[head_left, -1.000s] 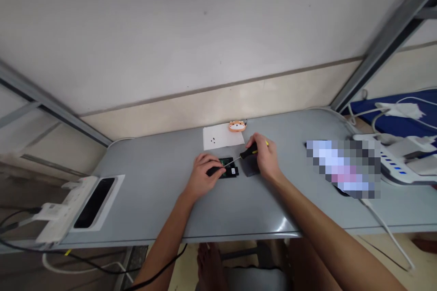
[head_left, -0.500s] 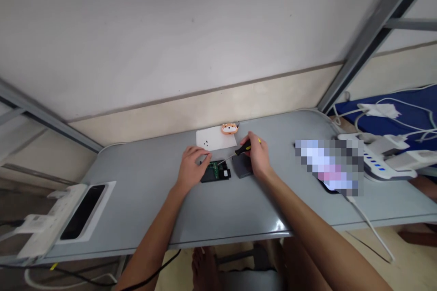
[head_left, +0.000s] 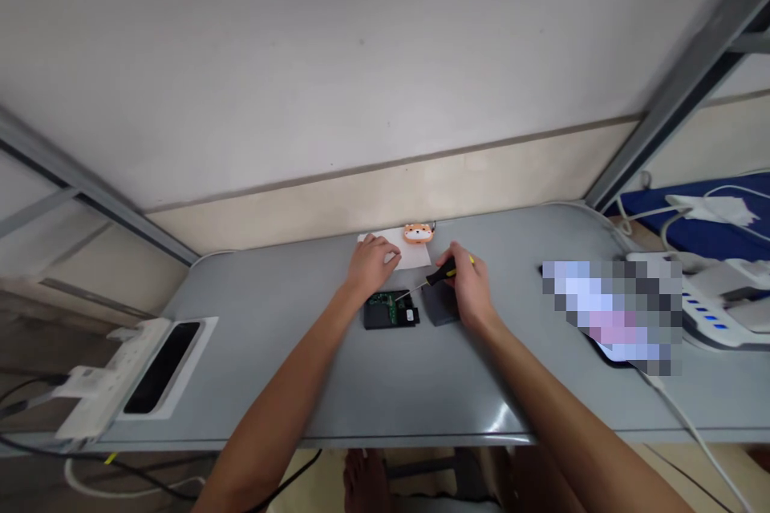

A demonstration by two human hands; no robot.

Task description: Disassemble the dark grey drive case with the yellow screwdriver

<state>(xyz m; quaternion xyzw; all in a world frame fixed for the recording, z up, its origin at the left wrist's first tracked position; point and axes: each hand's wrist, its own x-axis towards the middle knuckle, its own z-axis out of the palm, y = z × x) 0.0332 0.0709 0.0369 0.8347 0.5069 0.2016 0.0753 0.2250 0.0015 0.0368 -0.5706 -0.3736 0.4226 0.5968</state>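
Note:
My right hand (head_left: 472,284) is closed round a black-and-yellow screwdriver (head_left: 442,271). The screwdriver slants down to the left, its tip at the green circuit board of an opened black electronic device (head_left: 388,313). A flat dark grey piece (head_left: 441,304) lies right of the device, partly under my right hand. My left hand (head_left: 373,263) is over the white paper (head_left: 415,258), thumb and forefinger drawn together. Anything between those fingertips is too small to make out. The small dark bits on the paper are hidden behind this hand.
An orange animal-faced case (head_left: 418,233) sits on the paper's far edge. A phone (head_left: 162,369) on a white box and a power strip (head_left: 114,385) are at the left. At the right lie a blurred-out phone (head_left: 613,317) with a cable and another power strip (head_left: 710,317).
My left hand has moved from beside the device up over the paper, uncovering the device's left part. My right hand still holds the screwdriver at the board. The view has shifted slightly.

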